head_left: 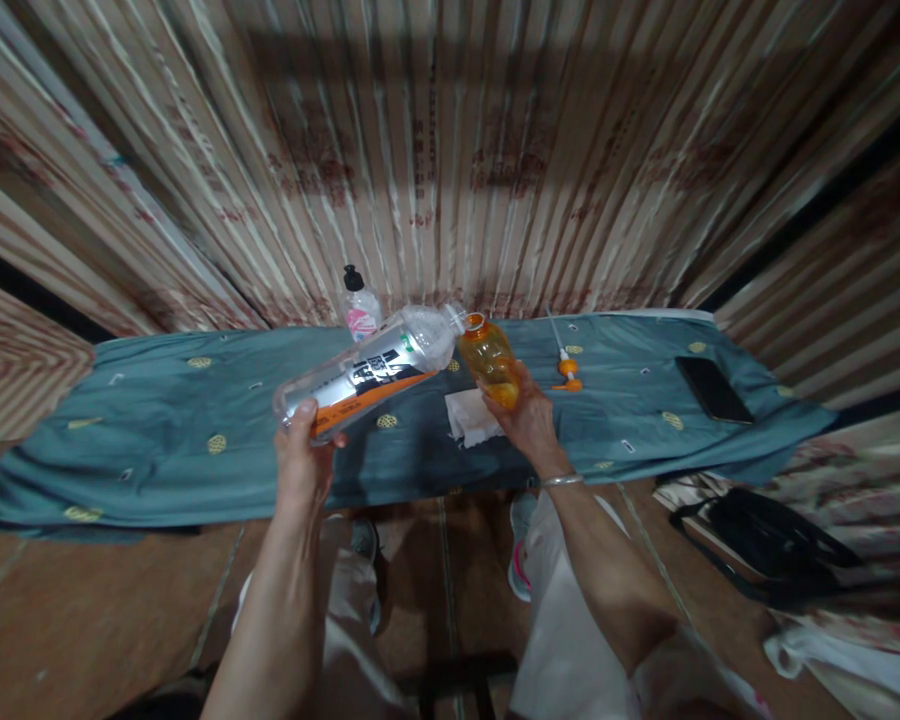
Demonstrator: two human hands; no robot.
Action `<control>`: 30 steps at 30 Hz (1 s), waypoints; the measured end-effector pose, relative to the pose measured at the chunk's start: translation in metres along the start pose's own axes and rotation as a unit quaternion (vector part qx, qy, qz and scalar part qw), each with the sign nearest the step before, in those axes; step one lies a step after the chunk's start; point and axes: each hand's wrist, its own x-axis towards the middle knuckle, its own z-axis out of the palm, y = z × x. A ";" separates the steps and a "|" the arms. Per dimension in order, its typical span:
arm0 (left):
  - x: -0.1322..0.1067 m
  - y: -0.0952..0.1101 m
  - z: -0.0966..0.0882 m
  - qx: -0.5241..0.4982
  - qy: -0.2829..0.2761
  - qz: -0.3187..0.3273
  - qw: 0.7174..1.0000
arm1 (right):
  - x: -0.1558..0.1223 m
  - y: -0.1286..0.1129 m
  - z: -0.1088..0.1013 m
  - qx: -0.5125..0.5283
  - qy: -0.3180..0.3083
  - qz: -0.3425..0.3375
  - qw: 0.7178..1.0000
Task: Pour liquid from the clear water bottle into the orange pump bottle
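A blue-green cloth (157, 440) with yellow motifs covers the long table; over it the left hand (304, 460) grips the base of a clear bottle (375, 370), tipped nearly flat, its white, black and orange label carrying bold dark characters too blurred to read; its mouth meets the neck of a small orange bottle (487, 360), orange liquid low inside, fingers of the right hand (529, 420) wrapped round it; a phone (712, 388) lies far right; a pink-labelled bottle (360, 310) stands behind; a tissue (469, 415) and pump (568, 368) lie nearby.
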 end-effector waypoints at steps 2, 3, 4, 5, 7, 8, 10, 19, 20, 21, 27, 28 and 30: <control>0.000 0.000 0.000 0.003 0.004 0.004 1.000 | 0.000 0.000 0.000 0.002 0.002 -0.003 1.000; 0.000 0.000 0.000 0.005 0.006 0.005 1.000 | 0.000 0.000 0.000 0.003 0.002 -0.004 1.000; 0.000 0.000 0.000 0.007 0.008 0.006 1.000 | 0.000 0.000 0.000 0.003 0.002 -0.004 1.000; 0.001 0.000 0.000 0.008 0.010 0.007 1.000 | 0.000 0.000 0.000 0.003 0.002 -0.004 1.000; 0.001 0.000 0.001 0.009 0.014 0.006 1.000 | 0.000 0.000 0.000 0.003 0.000 -0.004 1.000; 0.001 0.001 0.001 0.009 0.015 0.005 1.000 | 0.000 0.000 0.000 0.002 0.000 -0.004 1.000; 0.001 0.001 0.002 0.010 0.018 0.006 1.000 | 0.000 0.000 0.000 0.000 0.000 -0.002 1.000; 0.000 0.001 0.003 0.012 0.022 0.004 1.000 | -0.001 -0.002 0.000 0.000 0.015 -0.002 1.000; 0.000 0.001 0.003 0.013 0.023 0.001 1.000 | -0.001 -0.002 0.000 -0.001 0.014 -0.001 1.000; 0.000 0.001 0.003 0.014 0.025 -0.003 1.000 | -0.001 -0.003 0.000 -0.002 0.013 0.000 1.000; 0.000 0.001 0.003 0.022 0.037 -0.003 0.999 | 0.000 -0.003 0.000 -0.007 0.006 0.007 1.000; 0.000 0.000 0.002 0.026 0.040 -0.001 0.999 | 0.000 -0.003 0.000 -0.005 0.004 0.007 1.000; 0.000 0.000 0.002 0.031 0.043 -0.003 0.999 | 0.000 -0.002 -0.001 -0.001 0.002 0.005 1.000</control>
